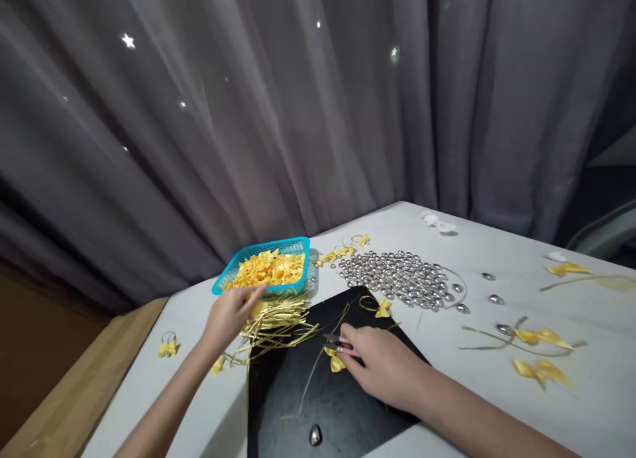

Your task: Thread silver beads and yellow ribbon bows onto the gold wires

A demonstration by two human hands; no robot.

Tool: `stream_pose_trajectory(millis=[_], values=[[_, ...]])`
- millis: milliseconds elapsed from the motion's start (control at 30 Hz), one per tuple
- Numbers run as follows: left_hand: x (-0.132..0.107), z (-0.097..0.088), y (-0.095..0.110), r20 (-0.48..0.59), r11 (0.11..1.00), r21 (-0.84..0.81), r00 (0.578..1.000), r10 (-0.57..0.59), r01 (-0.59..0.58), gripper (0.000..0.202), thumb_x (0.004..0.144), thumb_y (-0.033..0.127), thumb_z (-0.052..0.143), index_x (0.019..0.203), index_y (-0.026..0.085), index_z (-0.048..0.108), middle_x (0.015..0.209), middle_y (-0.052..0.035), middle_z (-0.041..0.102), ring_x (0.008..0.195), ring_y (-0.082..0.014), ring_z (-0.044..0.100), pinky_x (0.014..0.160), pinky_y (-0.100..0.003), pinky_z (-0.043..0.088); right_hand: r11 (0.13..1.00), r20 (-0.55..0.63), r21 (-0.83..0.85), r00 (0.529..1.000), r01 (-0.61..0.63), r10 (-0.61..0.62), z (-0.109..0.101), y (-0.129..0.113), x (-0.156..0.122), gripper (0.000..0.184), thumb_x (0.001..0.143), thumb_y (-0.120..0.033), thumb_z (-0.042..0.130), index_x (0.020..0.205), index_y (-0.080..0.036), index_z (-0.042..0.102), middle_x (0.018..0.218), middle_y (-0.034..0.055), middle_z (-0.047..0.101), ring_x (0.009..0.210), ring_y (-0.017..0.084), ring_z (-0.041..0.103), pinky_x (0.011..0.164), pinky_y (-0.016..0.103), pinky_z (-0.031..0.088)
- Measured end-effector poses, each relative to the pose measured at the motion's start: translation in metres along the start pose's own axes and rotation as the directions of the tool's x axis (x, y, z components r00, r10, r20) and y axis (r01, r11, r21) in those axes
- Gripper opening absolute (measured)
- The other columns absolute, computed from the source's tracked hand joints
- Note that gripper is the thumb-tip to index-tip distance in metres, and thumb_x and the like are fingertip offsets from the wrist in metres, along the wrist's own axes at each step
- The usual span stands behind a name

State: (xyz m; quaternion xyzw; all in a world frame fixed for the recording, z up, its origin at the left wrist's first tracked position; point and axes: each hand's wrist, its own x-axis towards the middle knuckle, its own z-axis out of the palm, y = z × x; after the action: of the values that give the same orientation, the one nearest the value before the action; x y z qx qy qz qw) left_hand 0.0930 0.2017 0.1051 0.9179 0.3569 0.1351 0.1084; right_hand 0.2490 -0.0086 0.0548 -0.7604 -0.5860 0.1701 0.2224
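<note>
My left hand reaches to the front rim of a blue basket full of yellow ribbon bows, fingers bent over the pile of gold cords beside it; what it grips is hidden. My right hand rests on a black mat, fingers closed on small snips next to a yellow bow with a gold cord trailing from it. Another bow with a gold loop lies further back on the mat.
A heap of silver beads lies behind the mat, with loose beads to its right and one on the mat's near part. Finished yellow bows lie scattered on the white table. Grey curtain behind.
</note>
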Motion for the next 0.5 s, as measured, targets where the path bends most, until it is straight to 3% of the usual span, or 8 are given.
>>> stream_pose_trajectory(millis=[133,233,300,367,500], values=[[0.088,0.019,-0.001,0.073,0.998,0.060,0.997,0.021,-0.025,0.048,0.072,0.060,0.051,0.050,0.018,0.047,0.056,-0.0036,0.056,0.059,-0.0177,0.052,0.053,-0.025,0.028,0.995,0.043,-0.094,0.998,0.045,-0.041,0.002,-0.007,-0.001,0.015,0.086,-0.019,0.038,0.078,-0.015,0.051,0.075,0.0079,0.065,0.066,0.023,0.063,0.048,0.028,0.019],[0.128,0.034,-0.021,0.110,0.998,0.060,0.993,-0.034,0.027,0.041,0.071,0.057,0.053,0.061,0.018,0.061,0.066,-0.0048,0.064,0.066,-0.0204,0.058,0.057,-0.025,0.034,0.984,0.060,-0.156,0.995,0.086,-0.078,0.006,-0.005,-0.003,0.014,0.083,-0.019,0.042,0.078,-0.016,0.054,0.076,0.0077,0.067,0.063,0.025,0.064,0.047,0.029,0.018],[0.142,0.036,-0.044,0.059,0.993,0.068,0.993,-0.098,0.094,0.040,0.078,0.052,0.046,0.079,0.018,0.066,0.083,-0.0072,0.068,0.079,-0.0221,0.061,0.063,-0.026,0.038,0.981,0.048,-0.170,0.995,0.092,-0.085,0.007,0.003,-0.006,0.014,0.081,-0.018,0.043,0.079,-0.017,0.057,0.075,0.0083,0.067,0.061,0.024,0.064,0.046,0.030,0.020],[0.148,0.033,-0.072,0.006,0.978,0.096,0.982,-0.188,0.186,0.039,0.077,0.046,0.051,0.095,0.015,0.064,0.095,-0.0117,0.067,0.085,-0.0236,0.061,0.067,-0.027,0.040,0.987,-0.001,-0.154,0.999,0.045,-0.046,0.006,0.014,-0.010,0.017,0.080,-0.018,0.044,0.084,-0.018,0.060,0.074,0.0097,0.067,0.060,0.023,0.064,0.047,0.030,0.024],[0.147,0.028,-0.113,0.024,0.946,0.127,0.953,-0.302,0.297,0.030,0.071,0.040,0.063,0.088,0.014,0.065,0.087,-0.0104,0.068,0.078,-0.0202,0.062,0.070,-0.031,0.045,0.971,-0.019,-0.159,0.983,-0.181,0.180,-0.010,0.036,-0.014,0.022,0.078,-0.017,0.045,0.093,-0.018,0.062,0.072,0.0139,0.066,0.063,0.025,0.064,0.052,0.031,0.032]])
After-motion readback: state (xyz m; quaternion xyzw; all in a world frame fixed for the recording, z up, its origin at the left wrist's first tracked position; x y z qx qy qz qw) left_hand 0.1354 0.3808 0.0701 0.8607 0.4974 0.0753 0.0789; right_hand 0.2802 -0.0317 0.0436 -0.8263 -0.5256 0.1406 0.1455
